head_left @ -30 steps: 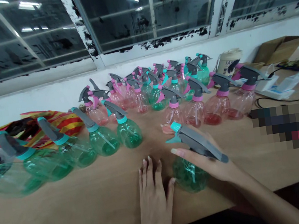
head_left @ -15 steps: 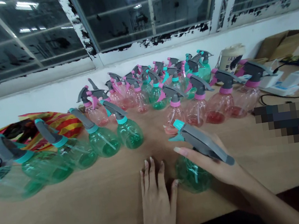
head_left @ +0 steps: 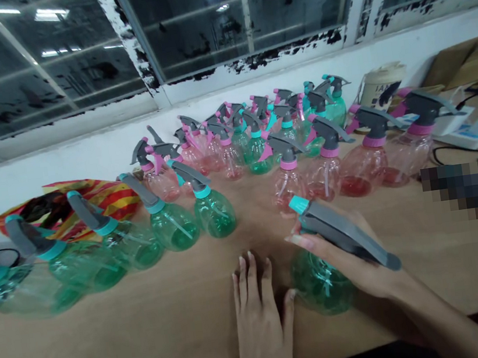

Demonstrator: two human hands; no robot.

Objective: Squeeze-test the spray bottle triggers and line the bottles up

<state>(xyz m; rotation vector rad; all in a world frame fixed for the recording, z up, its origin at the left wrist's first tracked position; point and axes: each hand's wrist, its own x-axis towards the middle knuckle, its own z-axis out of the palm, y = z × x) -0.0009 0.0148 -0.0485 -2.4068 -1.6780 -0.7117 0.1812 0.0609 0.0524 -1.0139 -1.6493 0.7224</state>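
A green spray bottle (head_left: 323,285) with a grey and turquoise trigger head stands near the front of the table. My right hand (head_left: 341,256) is wrapped round its neck below the head, hiding the collar. Flat on the wooden table, just left of that bottle, lies my left hand (head_left: 259,311) with fingers spread and nothing in it. Its thumb tip is close to the bottle's side; whether they touch I cannot tell. Beyond my right hand stands a pink spray bottle (head_left: 287,187), the nearest of its row.
Several green spray bottles (head_left: 173,226) line the left side, several pink ones (head_left: 359,172) the right. A mixed group stands along the wall. A striped red-yellow bag (head_left: 110,205) lies back left. At the right are a cream container (head_left: 381,87), a cardboard box (head_left: 466,64) and cables.
The whole view has shifted slightly, so everything appears further right. My right forefinger has drawn in against the trigger, which is now mostly covered. My left hand stays flat.
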